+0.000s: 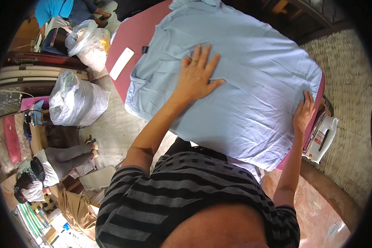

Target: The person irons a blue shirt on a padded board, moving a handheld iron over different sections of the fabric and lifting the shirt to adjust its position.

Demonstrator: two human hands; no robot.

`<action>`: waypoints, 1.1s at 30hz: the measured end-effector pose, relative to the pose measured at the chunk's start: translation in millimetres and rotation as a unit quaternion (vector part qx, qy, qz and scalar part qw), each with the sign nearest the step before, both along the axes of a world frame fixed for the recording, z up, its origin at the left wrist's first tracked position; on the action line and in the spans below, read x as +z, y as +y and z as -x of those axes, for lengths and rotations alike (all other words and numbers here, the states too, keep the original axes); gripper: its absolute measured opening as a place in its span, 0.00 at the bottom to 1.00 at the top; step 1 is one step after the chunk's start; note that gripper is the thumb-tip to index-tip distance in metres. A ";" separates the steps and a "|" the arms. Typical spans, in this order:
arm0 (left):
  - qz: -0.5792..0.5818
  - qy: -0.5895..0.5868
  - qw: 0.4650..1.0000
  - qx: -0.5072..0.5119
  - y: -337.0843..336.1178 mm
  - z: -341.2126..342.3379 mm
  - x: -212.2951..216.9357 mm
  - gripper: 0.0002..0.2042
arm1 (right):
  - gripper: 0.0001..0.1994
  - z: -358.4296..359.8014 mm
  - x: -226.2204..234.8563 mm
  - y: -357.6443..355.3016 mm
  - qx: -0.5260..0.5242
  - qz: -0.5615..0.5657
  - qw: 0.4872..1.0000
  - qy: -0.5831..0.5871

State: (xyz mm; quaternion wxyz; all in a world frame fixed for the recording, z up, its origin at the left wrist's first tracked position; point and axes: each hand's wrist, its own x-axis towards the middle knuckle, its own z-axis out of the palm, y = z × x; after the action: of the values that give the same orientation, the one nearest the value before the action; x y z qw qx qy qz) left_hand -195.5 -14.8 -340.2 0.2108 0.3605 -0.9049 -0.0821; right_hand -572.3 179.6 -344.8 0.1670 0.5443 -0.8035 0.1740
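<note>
A light blue shirt (pixel 244 91) is spread over a padded table with a dark pink cover (pixel 140 31), with soft creases across the cloth. My left hand (pixel 198 76) lies flat on the shirt's middle, fingers spread, a ring on one finger. At the shirt's right edge rests my right hand (pixel 304 113), its fingers stretched out on the cloth. Just beyond that hand an iron (pixel 323 138) with a white body stands at the table's right side. A small dark tag (pixel 145 49) shows at the shirt's left edge.
A white flat oblong piece (pixel 122 63) lies at the table's left. Stuffed plastic bags (pixel 76 99) stand on the floor to the left. One person (pixel 58 165) in grey trousers is at lower left, another in blue (pixel 53 12) at far left. A rough wall (pixel 343 74) borders the right.
</note>
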 end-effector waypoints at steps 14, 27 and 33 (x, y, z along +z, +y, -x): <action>0.047 0.093 0.983 0.152 -196.6 -56.7 5.4 0.15 | 0.18 -187.8 45.9 -356.3 0.228 0.114 0.964 -0.081; 0.014 0.207 0.975 0.079 -242.8 -83.9 -1.0 0.13 | 0.07 -237.1 32.6 -395.1 0.222 0.148 0.899 -0.347; -0.040 0.168 0.972 0.158 -157.4 -152.7 27.0 0.14 | 0.14 -283.4 20.0 -345.4 0.390 0.052 0.895 -0.211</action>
State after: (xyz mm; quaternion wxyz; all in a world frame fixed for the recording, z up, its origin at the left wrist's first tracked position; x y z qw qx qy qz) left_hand -42.8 -172.2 -313.2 0.3550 0.4879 -0.7844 -0.1436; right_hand -288.9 -165.8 -324.8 -0.0597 0.7551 -0.5328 0.3773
